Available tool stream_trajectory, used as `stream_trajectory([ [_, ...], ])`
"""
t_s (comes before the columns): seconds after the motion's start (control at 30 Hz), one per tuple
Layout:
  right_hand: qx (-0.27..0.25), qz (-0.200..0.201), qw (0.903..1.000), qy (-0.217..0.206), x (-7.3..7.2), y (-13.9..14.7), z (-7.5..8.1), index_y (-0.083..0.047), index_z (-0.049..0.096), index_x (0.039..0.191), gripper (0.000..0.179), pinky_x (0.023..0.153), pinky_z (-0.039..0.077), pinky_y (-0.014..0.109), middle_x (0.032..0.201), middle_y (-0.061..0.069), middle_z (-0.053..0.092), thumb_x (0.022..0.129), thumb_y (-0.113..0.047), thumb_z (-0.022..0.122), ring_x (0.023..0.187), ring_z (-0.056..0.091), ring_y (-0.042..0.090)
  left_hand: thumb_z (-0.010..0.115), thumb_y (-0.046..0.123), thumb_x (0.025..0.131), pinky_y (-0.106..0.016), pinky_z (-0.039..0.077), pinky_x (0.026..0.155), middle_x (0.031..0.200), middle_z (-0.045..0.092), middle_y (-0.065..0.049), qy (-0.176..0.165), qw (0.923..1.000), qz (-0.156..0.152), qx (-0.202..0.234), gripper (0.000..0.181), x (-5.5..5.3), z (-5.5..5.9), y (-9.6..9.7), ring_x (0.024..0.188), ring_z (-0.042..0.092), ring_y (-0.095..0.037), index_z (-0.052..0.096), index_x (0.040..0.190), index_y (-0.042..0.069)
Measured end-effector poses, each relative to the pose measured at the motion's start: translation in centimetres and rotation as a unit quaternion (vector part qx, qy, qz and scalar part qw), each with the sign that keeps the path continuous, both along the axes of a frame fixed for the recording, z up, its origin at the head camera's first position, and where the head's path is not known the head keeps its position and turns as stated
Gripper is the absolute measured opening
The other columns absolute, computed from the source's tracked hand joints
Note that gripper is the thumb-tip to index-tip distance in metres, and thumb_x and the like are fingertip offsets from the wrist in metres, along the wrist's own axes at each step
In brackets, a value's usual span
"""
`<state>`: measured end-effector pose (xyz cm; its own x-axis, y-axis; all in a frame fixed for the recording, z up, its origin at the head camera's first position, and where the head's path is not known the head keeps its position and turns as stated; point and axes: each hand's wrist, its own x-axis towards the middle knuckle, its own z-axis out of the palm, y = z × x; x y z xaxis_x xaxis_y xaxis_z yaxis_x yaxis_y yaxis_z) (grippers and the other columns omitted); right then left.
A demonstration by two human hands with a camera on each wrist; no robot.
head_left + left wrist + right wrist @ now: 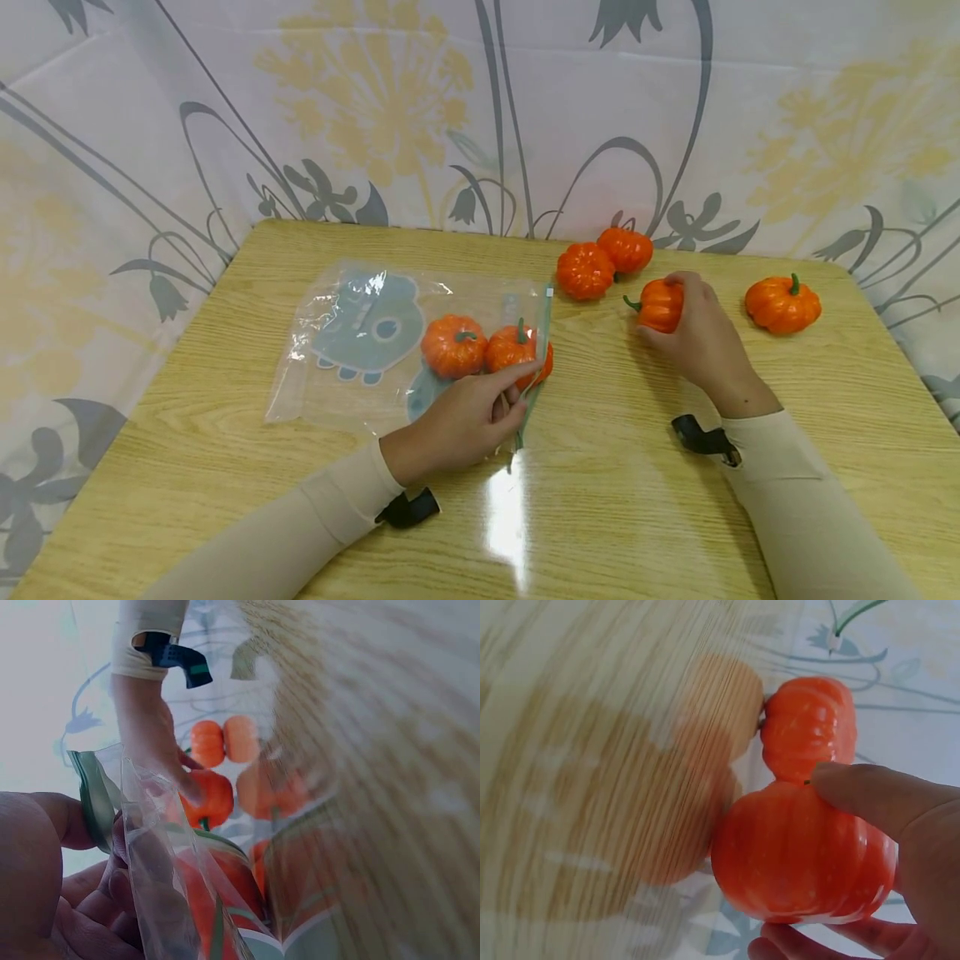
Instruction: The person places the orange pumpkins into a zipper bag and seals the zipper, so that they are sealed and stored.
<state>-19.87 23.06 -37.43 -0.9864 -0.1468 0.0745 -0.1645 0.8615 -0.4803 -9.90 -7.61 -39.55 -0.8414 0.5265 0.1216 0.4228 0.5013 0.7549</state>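
Note:
A clear zip bag (480,292) with a blue cartoon print lies on the table, its green-edged mouth facing right. Two small orange toy pumpkins (453,346) show inside, the second close to the mouth. My left hand (457,425) pinches the bag's edge at the mouth; in the left wrist view the green zip strip (94,799) sits between thumb and fingers. Right of the bag, my right hand (697,337) grips a pumpkin (660,306), green stem pointing left. The right wrist view has thumb and fingers around this pumpkin (802,855).
Two more pumpkins (585,271) touch near the table's back edge, between the bag and my right hand. Another pumpkin (783,305) stands to the right of that hand. Behind the wooden table (600,517) hangs a floral-patterned cloth (540,108).

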Motion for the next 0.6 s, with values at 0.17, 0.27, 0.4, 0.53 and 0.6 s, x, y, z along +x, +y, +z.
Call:
stream_trajectory([
  [0.17, -0.016, 0.011, 0.9998, -0.006, 0.2, -0.6, 0.4, -0.002, 0.025, 0.154, 0.088, 0.1, 0.041, 0.068, 0.14, 0.037, 0.037, 0.087, -0.025, 0.077, 0.117, 0.048, 0.051, 0.056, 0.015, 0.1, -0.017, 0.044, 0.056, 0.084, 0.059, 0.008, -0.003, 1.0, 0.001, -0.003, 0.05, 0.0, 0.1, 0.0, 0.058, 0.046, 0.001, 0.047, 0.149, 0.013],
  [0.27, -0.02, 0.017, 0.9996, -0.008, 0.3, -0.9, 0.5, -0.002, 0.027, 0.155, 0.088, 0.103, 0.039, 0.068, 0.143, 0.037, 0.034, 0.087, -0.03, 0.077, 0.121, 0.046, 0.051, 0.056, 0.015, 0.1, -0.017, 0.044, 0.056, 0.084, 0.059, 0.008, -0.003, 1.0, 0.001, -0.002, 0.05, 0.0, 0.1, 0.0, 0.058, 0.046, 0.0, 0.047, 0.149, 0.013],
  [0.4, -0.031, 0.027, 0.9991, -0.008, 0.3, -1.2, 0.4, 0.0, 0.035, 0.151, 0.084, 0.102, 0.04, 0.067, 0.141, 0.035, 0.036, 0.088, -0.036, 0.077, 0.121, 0.046, 0.051, 0.055, 0.015, 0.1, -0.017, 0.044, 0.056, 0.084, 0.059, 0.008, -0.007, 1.0, 0.004, -0.001, 0.05, 0.0, 0.1, 0.0, 0.058, 0.046, 0.001, 0.047, 0.149, 0.014],
  [0.53, -0.056, 0.039, 0.9975, -0.02, 0.3, -1.4, 0.3, 0.002, 0.038, 0.147, 0.082, 0.101, 0.042, 0.065, 0.139, 0.032, 0.039, 0.087, -0.038, 0.077, 0.121, 0.046, 0.047, 0.056, 0.015, 0.1, -0.017, 0.044, 0.056, 0.085, 0.059, 0.008, -0.006, 1.0, 0.002, 0.001, 0.05, 0.0, 0.1, 0.0, 0.059, 0.047, 0.0, 0.047, 0.149, 0.013],
  [0.6, -0.072, 0.044, 0.9962, -0.025, 0.3, -1.6, 0.2, 0.002, 0.037, 0.147, 0.083, 0.102, 0.042, 0.064, 0.14, 0.031, 0.039, 0.087, -0.037, 0.078, 0.122, 0.045, 0.045, 0.056, 0.014, 0.099, -0.017, 0.044, 0.056, 0.085, 0.059, 0.008, -0.003, 1.0, 0.003, 0.002, 0.05, 0.0, 0.2, 0.0, 0.059, 0.046, 0.0, 0.047, 0.149, 0.013],
])
